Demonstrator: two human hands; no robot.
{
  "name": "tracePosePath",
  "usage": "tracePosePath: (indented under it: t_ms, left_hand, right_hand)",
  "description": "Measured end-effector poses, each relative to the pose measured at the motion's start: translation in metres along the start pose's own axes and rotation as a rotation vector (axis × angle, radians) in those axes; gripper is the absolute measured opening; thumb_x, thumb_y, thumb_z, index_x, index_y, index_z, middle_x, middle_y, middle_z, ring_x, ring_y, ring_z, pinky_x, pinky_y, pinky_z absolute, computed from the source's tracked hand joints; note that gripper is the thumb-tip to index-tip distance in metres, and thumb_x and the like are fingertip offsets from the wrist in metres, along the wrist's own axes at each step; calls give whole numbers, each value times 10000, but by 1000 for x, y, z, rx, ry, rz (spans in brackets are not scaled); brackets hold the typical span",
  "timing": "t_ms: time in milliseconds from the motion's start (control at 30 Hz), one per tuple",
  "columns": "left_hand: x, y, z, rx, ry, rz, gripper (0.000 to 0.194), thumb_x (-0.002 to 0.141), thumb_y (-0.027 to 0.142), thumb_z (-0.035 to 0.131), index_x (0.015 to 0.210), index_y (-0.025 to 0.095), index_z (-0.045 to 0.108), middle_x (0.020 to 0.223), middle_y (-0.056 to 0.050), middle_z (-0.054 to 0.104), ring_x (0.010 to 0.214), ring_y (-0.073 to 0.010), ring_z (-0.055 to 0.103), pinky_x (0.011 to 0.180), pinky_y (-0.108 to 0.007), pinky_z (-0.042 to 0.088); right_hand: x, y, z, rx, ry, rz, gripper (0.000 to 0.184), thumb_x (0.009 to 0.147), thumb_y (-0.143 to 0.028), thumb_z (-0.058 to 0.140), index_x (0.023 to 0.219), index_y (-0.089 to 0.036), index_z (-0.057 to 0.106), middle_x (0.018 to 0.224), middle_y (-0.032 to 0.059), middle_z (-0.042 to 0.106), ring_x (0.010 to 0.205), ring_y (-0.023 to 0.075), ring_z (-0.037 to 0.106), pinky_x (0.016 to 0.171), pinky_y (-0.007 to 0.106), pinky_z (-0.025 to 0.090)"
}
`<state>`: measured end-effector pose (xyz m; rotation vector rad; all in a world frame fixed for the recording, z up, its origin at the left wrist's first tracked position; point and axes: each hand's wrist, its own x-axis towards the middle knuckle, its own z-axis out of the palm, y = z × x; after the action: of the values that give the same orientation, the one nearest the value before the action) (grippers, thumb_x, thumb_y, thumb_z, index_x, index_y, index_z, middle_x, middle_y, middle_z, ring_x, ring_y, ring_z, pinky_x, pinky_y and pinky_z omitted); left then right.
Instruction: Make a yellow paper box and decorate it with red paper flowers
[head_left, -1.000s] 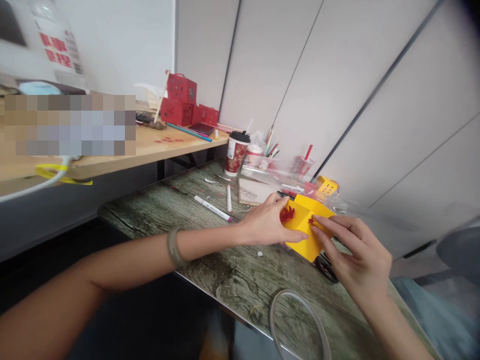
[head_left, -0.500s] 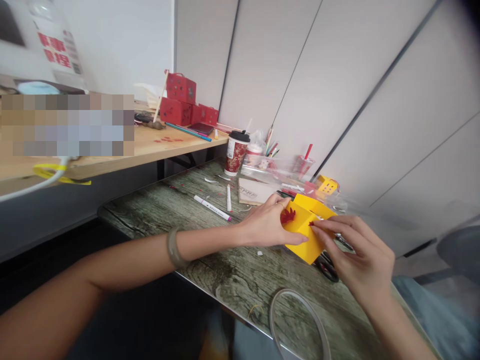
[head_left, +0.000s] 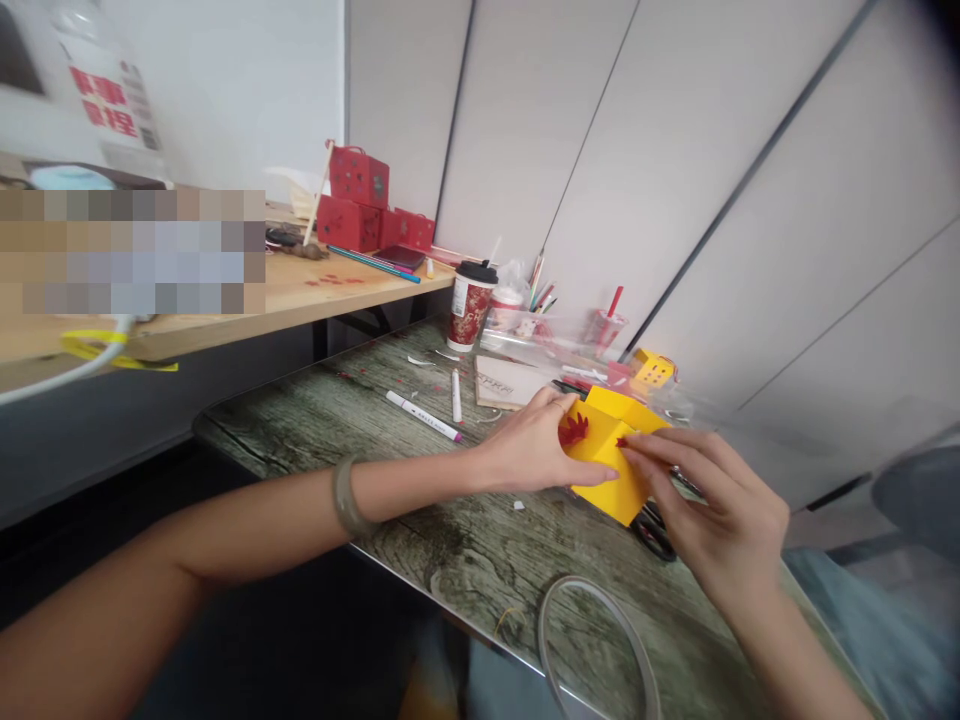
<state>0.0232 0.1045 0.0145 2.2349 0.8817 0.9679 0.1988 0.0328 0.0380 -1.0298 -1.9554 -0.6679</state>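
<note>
A yellow paper box (head_left: 606, 470) is gripped by my left hand (head_left: 536, 440), thumb across its near face and fingers behind its left side. On the box, beside the thumb, shows a red paper cutout (head_left: 574, 431) with pointed tips, partly covered by the hand. My right hand (head_left: 720, 510) pinches a small red paper piece (head_left: 622, 442) between thumb and fingertips, against or very near the box's face; I cannot tell whether it touches. Black-handled scissors (head_left: 654, 533) lie under and behind the box, partly hidden.
A roll of tape (head_left: 598, 640) stands at the table's front edge. Two markers, one a white marker (head_left: 424, 416), lie left of the box. Behind are a lidded paper cup (head_left: 472, 305), a wooden board (head_left: 510, 382) and a small yellow box (head_left: 652, 371). Red boxes (head_left: 358, 205) sit on the neighbouring desk.
Hardly anything differs. The view has shifted slightly, and the small red piece in my right fingertips appears pressed a little closer to the yellow box.
</note>
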Motion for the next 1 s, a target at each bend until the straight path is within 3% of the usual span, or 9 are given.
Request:
tracePosePath:
  t_ms: [167, 367, 1000]
  left_hand:
    - [0, 2, 1, 3, 99, -14, 850, 561, 643, 619, 1246, 237, 321, 1222, -82, 436, 1024, -257, 528, 852, -397, 461]
    - [-3, 9, 3, 107, 213, -66, 900, 549, 664, 598, 1242, 219, 234, 1248, -111, 408, 1044, -293, 521, 819, -434, 473]
    - [-6, 12, 10, 314, 423, -31, 815, 627, 555, 606, 1217, 159, 206, 1176, -119, 429, 964, -293, 551, 706, -440, 515]
  right_hand:
    - [4, -7, 0, -13, 55, 110, 141, 736, -178, 650, 865, -215, 606, 800, 25, 633, 675, 143, 568, 614, 292, 468]
    - [6, -15, 8, -34, -20, 223, 109, 743, -274, 645, 789, -198, 582, 743, 7, 608, 589, 112, 507, 553, 258, 431]
    - [1, -23, 18, 7, 64, 338, 122, 763, -278, 627, 838, -181, 625, 704, 2, 605, 591, 111, 513, 572, 256, 434]
